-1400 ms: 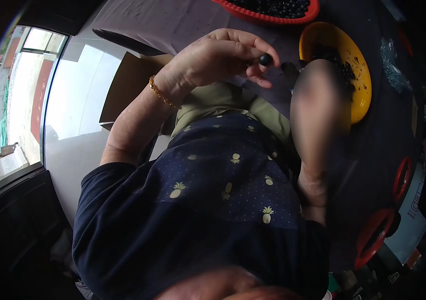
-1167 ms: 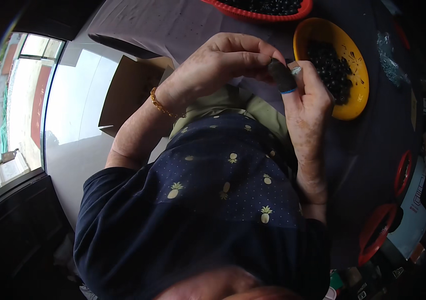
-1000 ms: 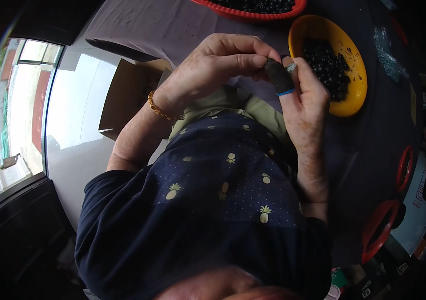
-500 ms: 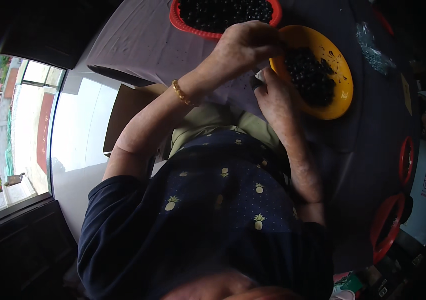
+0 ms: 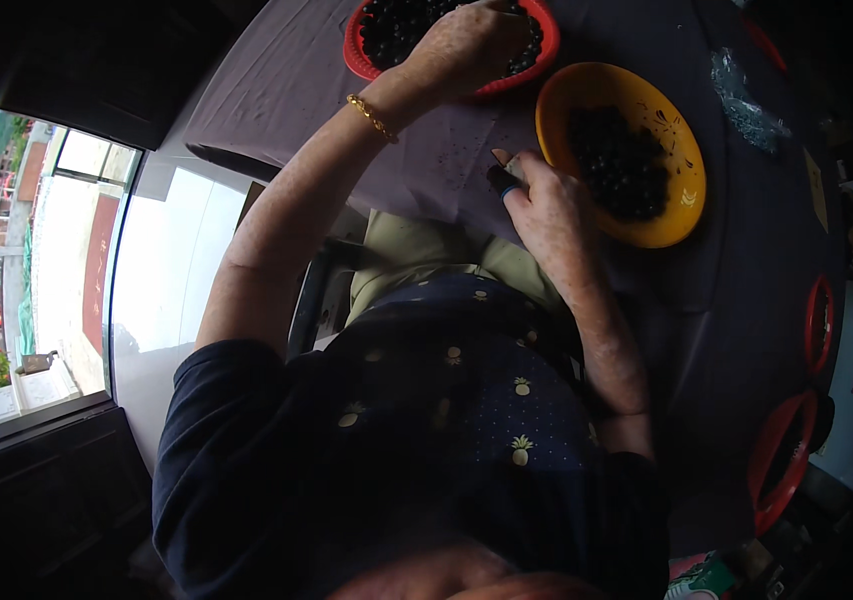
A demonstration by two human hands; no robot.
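My left hand (image 5: 476, 45), with a gold bracelet on its wrist, is over the red basket (image 5: 354, 50) of small round dark fruit (image 5: 396, 30) at the far edge of the view. Its fingertips are hidden, so I cannot see whether it holds any fruit. To the right and nearer, my right hand (image 5: 551, 205) is closed beside the yellow plate (image 5: 688, 200), a dark cover with a blue edge on its thumb. Something small and pale shows between its fingers, too small to name. More dark fruit (image 5: 618, 165) lies heaped on the plate, with dark scraps along its right side.
A grey-purple cloth (image 5: 296, 105) covers the table, with dark specks between basket and plate. Beyond the plate lies a crumpled clear plastic bag (image 5: 743, 105). Red stools (image 5: 784, 465) stand at the right. A bright window (image 5: 61, 260) is at the left.
My left hand has moved away from my right hand, up and left to the red basket. My right hand stays near the plate, turned slightly, its covered thumb now more visible.
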